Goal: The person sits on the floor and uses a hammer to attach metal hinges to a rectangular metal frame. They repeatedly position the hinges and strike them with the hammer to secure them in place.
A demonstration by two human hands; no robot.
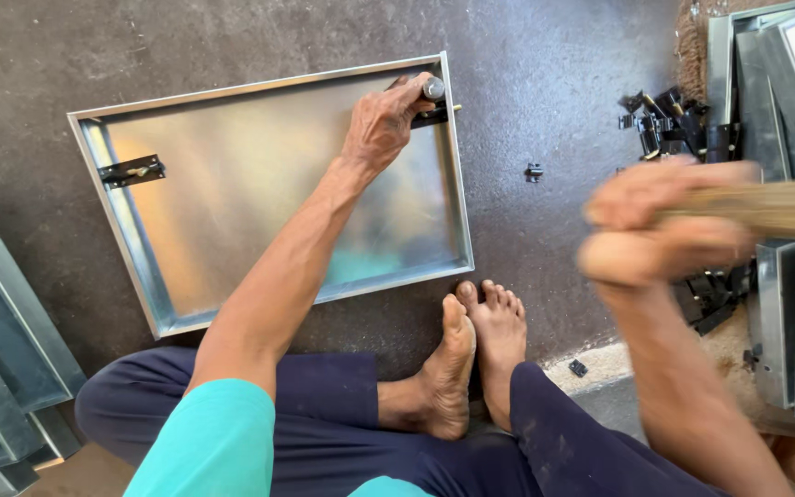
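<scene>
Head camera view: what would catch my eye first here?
The shiny metal tray lying flat on the dark floor, centre-left, stands out most; the left hand holds a small metal punch against a black latch at its far right rim. On the right, the blurred right hand grips a wooden handle. Bare feet rest just below the tray.

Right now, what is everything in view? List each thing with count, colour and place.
metal tray: one, silver, flat on the floor ahead
latch: one, black, on the tray's left wall
metal punch: one, silver, at the tray's right rim
loose fittings: a heap, black, floor at right
metal panels: a stack, grey, far right
floor: dark grey
feet: two, bare, centre bottom
left hand: grips the punch
right hand: blurred, holds a wooden handle
</scene>
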